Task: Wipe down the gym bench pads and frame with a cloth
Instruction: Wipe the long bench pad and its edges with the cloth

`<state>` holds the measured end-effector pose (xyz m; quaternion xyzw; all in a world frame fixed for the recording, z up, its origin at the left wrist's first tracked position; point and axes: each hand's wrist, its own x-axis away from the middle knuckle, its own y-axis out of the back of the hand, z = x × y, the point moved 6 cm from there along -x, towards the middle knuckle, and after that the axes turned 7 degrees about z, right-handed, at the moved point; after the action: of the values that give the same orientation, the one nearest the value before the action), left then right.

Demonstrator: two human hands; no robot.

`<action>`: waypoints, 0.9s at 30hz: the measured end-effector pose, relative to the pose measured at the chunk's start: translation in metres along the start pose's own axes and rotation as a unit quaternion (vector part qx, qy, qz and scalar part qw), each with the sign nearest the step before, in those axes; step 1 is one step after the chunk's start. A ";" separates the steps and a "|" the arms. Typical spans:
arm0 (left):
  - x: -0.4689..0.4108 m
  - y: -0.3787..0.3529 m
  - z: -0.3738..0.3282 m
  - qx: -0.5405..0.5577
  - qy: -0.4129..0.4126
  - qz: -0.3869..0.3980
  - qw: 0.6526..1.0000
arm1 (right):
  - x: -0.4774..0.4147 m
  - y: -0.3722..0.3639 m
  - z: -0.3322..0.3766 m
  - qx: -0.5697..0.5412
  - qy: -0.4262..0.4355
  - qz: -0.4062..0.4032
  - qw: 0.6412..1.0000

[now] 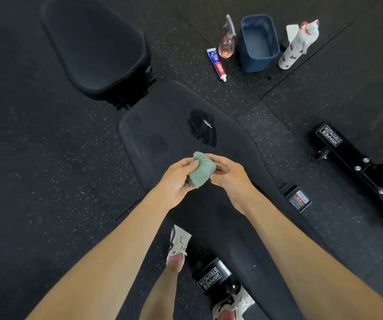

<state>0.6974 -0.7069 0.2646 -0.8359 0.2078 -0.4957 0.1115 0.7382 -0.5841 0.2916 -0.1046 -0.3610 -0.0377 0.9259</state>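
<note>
Two bare forearms reach in from the bottom edge and meet over the bench. The left hand point(176, 181) curls its fingers round a bunched green cloth point(202, 169), gripping it from the left. The right hand point(231, 179) pinches the same cloth from the right, thumb on top. The cloth is held in the air just above the long back pad point(153, 125), not touching it. Something small and meshed peeks out under the cloth at the left palm; what it is cannot be told.

A dark crumpled patch point(202, 128) lies on the back pad beyond the hands. The seat pad point(96, 47) sits further away, to the upper left. Below the back pad, part of the black frame point(209, 279) shows a white label, with two light shoes point(177, 245) near it.

On the speckled black floor point(47, 158), right of the seat pad, stand a toothpaste tube point(217, 64), a pink spray bottle point(227, 43), a blue bin point(258, 63) and a white bottle with red marks point(298, 45), all close together.
</note>
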 end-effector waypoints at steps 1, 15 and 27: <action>0.000 -0.004 0.001 -0.006 0.001 -0.001 1.000 | 0.003 0.003 -0.001 -0.004 0.012 -0.010 1.000; -0.001 -0.022 0.003 -0.029 0.038 0.043 0.998 | 0.015 0.020 -0.009 -0.117 -0.026 -0.079 0.990; -0.028 -0.007 -0.043 -0.043 -0.058 0.000 0.997 | -0.029 0.019 0.011 -0.033 -0.081 -0.120 0.989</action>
<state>0.6495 -0.6871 0.2667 -0.8673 0.2217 -0.4370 0.0872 0.7121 -0.5634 0.2768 -0.0942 -0.4435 -0.1520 0.8783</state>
